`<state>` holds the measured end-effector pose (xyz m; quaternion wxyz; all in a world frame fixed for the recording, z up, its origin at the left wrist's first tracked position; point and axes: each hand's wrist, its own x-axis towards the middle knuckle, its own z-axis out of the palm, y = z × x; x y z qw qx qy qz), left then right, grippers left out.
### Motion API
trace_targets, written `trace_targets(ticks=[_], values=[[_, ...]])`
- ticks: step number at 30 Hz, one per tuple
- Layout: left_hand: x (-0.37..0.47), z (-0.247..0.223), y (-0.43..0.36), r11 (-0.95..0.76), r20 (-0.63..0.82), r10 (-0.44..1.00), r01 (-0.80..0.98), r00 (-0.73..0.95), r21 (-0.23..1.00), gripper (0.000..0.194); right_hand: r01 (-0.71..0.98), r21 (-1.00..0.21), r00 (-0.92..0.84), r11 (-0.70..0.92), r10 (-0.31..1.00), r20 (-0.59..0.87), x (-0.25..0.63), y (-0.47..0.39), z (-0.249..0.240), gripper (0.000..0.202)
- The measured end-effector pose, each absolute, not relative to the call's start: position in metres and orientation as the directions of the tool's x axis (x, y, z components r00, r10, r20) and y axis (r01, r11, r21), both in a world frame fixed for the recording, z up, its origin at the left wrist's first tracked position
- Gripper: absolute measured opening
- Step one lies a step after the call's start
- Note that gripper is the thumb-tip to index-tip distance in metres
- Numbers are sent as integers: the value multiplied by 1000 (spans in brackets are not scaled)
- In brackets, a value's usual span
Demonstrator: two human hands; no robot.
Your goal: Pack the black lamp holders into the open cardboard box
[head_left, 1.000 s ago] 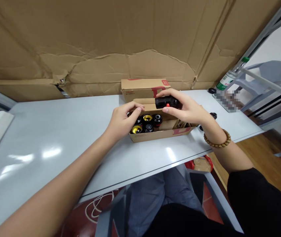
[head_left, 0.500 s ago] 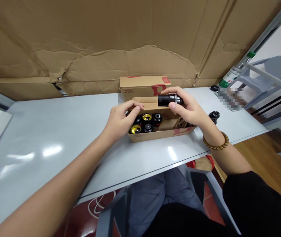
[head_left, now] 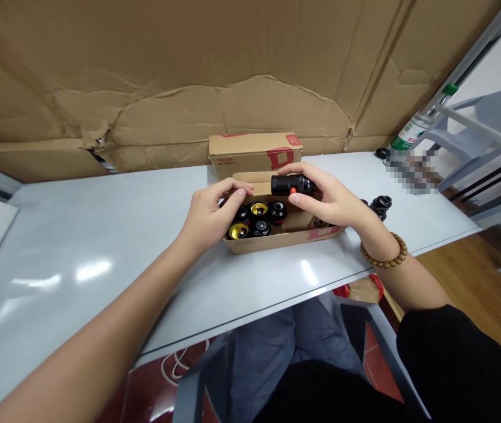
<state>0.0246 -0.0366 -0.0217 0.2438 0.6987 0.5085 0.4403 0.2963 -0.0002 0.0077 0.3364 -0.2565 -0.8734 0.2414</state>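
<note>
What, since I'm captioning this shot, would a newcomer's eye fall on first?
Probably the black cylinder with its red spot, held in the right hand above the open cardboard box. Next, the yellow rings among black parts at the box's left end, near the left hand. Then the green-capped bottle near the table's far right corner.

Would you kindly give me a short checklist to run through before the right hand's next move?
1. Right hand gripping the black cylinder: ok.
2. Cardboard box open at the top: ok.
3. Left hand apart from the cylinder: ok.
4. Left hand free of any object: cannot tell; some fingers are hidden.
5. Bare cardboard visible right of the boxed black parts: ok.
</note>
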Motion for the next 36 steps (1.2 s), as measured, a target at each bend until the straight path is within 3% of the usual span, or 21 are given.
trace_targets(ticks=[7,12,19,36], values=[[24,-21,-37,-365,369,924,504,95,783,25,215,-557,-644,802,545,536,298,1,9,36],[25,-20,-37,-368,374,922,513,97,775,26,252,-569,-568,783,595,568,298,-3,10,46],[25,-21,-37,-364,372,923,520,93,773,27,341,-548,-559,764,633,536,299,-3,8,42],[24,-23,-36,-374,381,920,504,94,779,24,259,-554,-640,791,570,515,297,-3,11,39]])
